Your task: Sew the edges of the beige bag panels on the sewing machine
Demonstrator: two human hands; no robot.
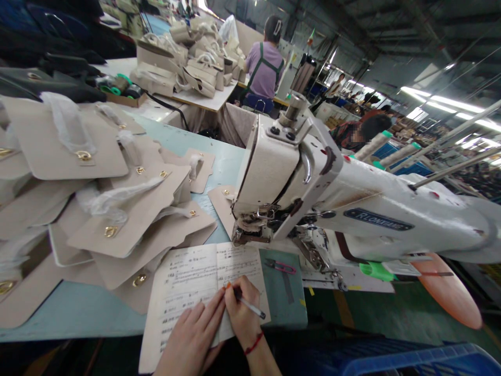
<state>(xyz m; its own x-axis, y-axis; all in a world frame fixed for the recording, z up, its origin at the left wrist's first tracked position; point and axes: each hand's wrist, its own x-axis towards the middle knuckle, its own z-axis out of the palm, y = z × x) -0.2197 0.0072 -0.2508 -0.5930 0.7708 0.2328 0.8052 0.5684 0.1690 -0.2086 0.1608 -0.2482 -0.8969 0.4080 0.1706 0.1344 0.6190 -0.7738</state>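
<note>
An open notebook (183,277) covered in handwriting lies at the front of the light blue table, partly over its edge. My left hand (198,334) rests flat on its pages, fingers stretched toward the centre fold. Beside it, my right hand (242,305), with a red cord at the wrist, is closed around a pen (250,307). The pen's writing end is near the right page; my fingers hide part of it. Pink-handled thread snips (281,266) lie just right of the notebook, below the head of a white sewing machine (313,183).
Beige bag panels (152,203) with wrapped handles and gold rings are heaped on the left. Finished-looking beige bags (203,68) cover a table behind, where a person in purple (263,68) sits. A blue crate (422,360) stands at the lower right.
</note>
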